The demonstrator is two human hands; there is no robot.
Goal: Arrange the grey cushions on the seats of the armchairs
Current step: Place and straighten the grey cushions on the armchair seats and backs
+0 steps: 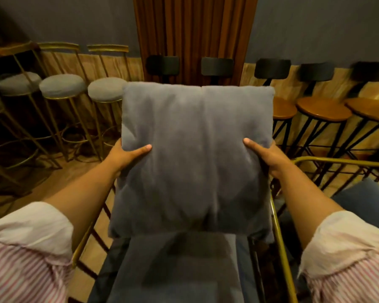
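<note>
1. Cushion [195,158] filled frame centre: grey, square, plush nap, faint vertical crease down the middle, held upright above the armchair [179,270] seat at bottom centre.
2. Left hand [124,155] clasped its left edge, thumb on the front face.
3. Right hand [266,156] clasped the right edge likewise.
4. Stools [62,86] lined the upper left.

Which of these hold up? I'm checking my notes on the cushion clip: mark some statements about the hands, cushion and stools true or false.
1. Both hands grip the grey cushion. True: left hand and right hand hold its sides.
2. The cushion lies flat on the floor. False: it is held upright above the armchair seat.
3. Grey-topped stools stand at the left. True.
4. The armchair frame is white plastic. False: it is gold-coloured metal.
5. The sleeves are plain black. False: they are striped.
</note>
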